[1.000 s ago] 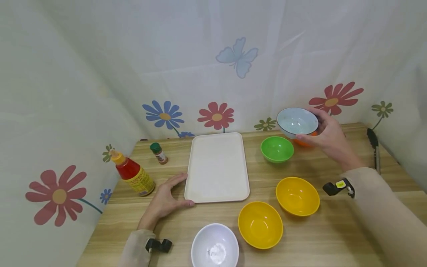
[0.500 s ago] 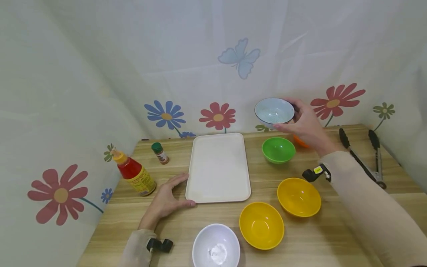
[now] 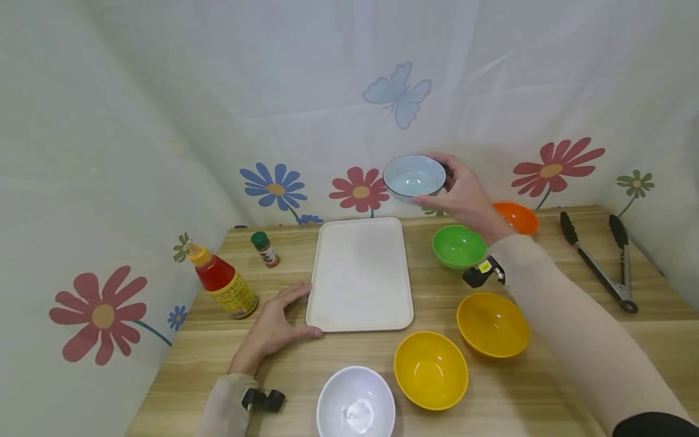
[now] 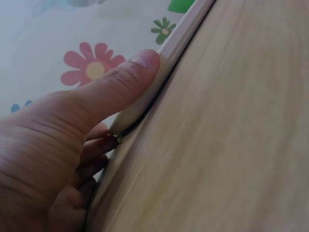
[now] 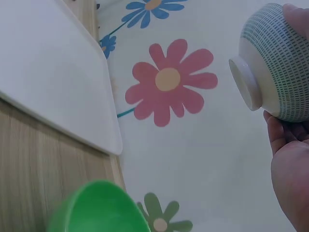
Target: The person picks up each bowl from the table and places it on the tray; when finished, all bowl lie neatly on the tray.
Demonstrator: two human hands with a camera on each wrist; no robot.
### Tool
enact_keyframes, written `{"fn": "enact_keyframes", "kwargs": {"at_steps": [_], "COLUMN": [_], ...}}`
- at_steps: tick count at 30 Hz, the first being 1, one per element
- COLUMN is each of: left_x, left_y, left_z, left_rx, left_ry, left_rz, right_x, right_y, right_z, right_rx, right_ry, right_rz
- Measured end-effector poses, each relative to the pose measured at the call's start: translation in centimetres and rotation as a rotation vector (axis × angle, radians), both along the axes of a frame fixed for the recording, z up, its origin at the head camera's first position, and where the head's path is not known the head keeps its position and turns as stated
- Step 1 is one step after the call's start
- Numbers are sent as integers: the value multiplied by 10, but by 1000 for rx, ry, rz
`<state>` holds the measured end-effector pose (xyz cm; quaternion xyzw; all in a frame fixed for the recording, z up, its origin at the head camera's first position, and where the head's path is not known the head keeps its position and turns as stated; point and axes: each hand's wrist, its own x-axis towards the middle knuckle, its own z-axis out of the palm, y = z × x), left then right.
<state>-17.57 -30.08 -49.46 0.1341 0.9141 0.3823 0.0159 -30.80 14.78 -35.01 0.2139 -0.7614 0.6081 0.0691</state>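
Observation:
My right hand (image 3: 464, 197) grips a light blue bowl (image 3: 413, 176) by its right side, thumb near the rim and fingers behind. It hangs in the air above the far right corner of a white tray (image 3: 360, 273). In the right wrist view the bowl (image 5: 275, 63) shows a pale foot and a green dashed pattern outside. My left hand (image 3: 275, 325) lies spread at the tray's near left corner. In the left wrist view its straight thumb (image 4: 125, 82) touches the tray's near edge, with the other fingers around the corner.
A green bowl (image 3: 459, 247) and an orange bowl (image 3: 519, 218) stand right of the tray. Two yellow bowls (image 3: 431, 371) and a white bowl (image 3: 356, 403) are nearer. Tongs (image 3: 603, 273) lie far right. A red sauce bottle (image 3: 224, 282) and green-capped jar (image 3: 264, 249) stand left.
My right hand has carried the light blue bowl leftward and slightly up, from over the orange bowl to over the tray's far right corner. The left hand stays at the tray.

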Motion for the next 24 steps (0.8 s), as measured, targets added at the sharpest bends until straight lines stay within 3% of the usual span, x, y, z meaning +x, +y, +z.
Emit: {"fn": "enact_keyframes", "kwargs": {"at_steps": [24], "left_x": [1], "left_y": [0], "left_z": [5], "left_rx": [-5], "left_ry": [-14], "left_rz": [-6], "right_x": [-22], "right_y": [-86], "right_z": [-6], "right_rx": [-105], "right_ry": [-9], "right_rz": [135]}}
